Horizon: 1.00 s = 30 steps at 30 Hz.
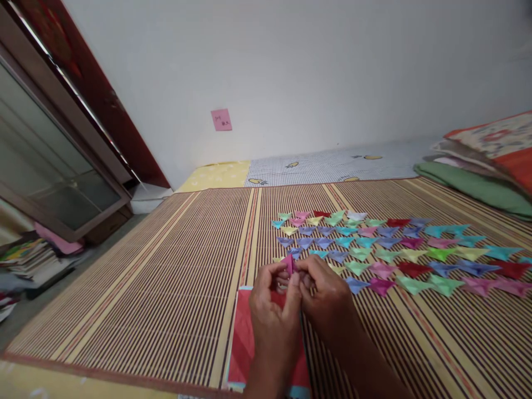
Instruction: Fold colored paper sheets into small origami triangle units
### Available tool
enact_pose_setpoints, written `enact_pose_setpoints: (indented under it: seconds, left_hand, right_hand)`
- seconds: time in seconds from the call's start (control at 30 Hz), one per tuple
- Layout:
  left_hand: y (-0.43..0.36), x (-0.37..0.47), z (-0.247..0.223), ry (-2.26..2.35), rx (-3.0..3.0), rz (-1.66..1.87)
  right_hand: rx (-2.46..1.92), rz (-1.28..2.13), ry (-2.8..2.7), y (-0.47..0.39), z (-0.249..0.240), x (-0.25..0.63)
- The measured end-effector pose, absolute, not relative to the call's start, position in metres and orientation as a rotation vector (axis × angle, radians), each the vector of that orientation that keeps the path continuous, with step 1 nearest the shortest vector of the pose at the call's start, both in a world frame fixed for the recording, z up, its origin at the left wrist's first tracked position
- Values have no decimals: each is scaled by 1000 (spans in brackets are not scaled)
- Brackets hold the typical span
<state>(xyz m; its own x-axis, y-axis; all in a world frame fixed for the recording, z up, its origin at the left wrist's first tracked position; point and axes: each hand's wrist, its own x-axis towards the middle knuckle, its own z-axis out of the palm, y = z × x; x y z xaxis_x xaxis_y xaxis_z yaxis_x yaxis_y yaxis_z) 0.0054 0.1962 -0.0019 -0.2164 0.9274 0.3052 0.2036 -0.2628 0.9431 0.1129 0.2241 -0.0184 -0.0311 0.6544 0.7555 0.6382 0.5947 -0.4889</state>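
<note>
A small magenta folded paper [290, 264] is pinched between my two hands, above the near middle of the striped mat. My left hand [274, 299] grips it from the left with thumb and fingers. From the right, my right hand [326, 291] has its fingertips closed on the paper's other side. Red paper sheets [242, 343], with light blue edges showing beneath, lie under my left hand and forearm. Rows of small folded paper pieces [411, 255] in many colours spread over the mat to the right and beyond my hands.
The striped mat [166, 277] covers a bed against a white wall bearing a pink note [221, 119]. Folded green cloth [474, 185] and a patterned pillow [507, 144] sit at the far right. Books [31, 257] are stacked at the left, by a glass-panelled door.
</note>
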Motion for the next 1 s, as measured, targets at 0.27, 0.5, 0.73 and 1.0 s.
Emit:
enact_pose_setpoints:
  seconds: [0.27,0.5,0.73,1.0]
  left_hand:
    - [200,1,-3,1371,1368,1451]
    - [203,-6,-2,1249,1278,1322]
    - [206,-11,-3,1285,1353,1371]
    - [197,1,0,1364,1392,1381]
  right_hand:
    - [-1086,-56,-1760,223,-22,108]
    - [-1065,-18,-1730,220,-22,103]
    - [-1165,261,-1605,215,-17,99]
    - [-1162,244,-1573,217,-14,107]
